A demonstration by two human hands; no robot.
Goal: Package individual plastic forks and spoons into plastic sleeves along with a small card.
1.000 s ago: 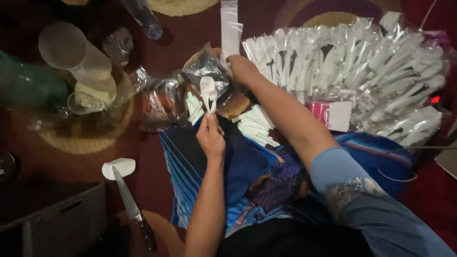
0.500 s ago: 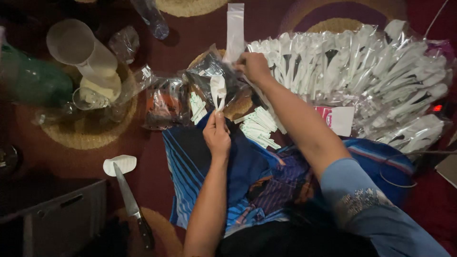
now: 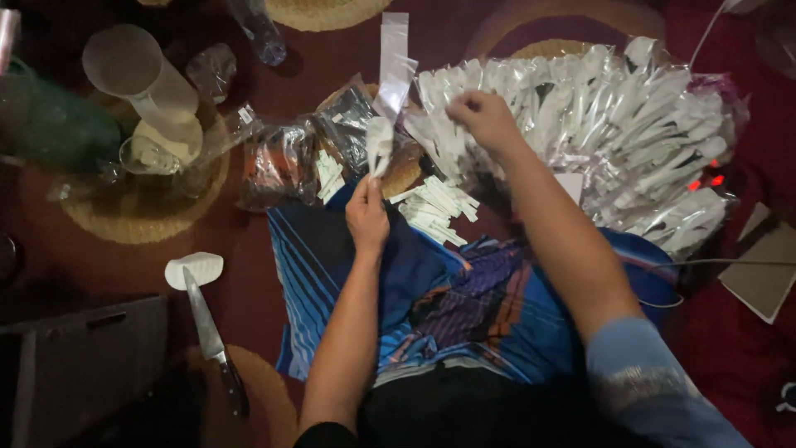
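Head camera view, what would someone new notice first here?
Probably the big fan of wrapped white plastic spoons at upper right, where the right hand rests on the heap. Next, the left hand at centre holds a white spoon up against a clear sleeve. At lower left a knife lies on the dark red floor.

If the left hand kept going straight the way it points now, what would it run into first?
The left hand points up-frame, holding white plastic cutlery. Straight ahead lies the crinkled clear plastic bag, probably first contact, though depth is unclear from above.
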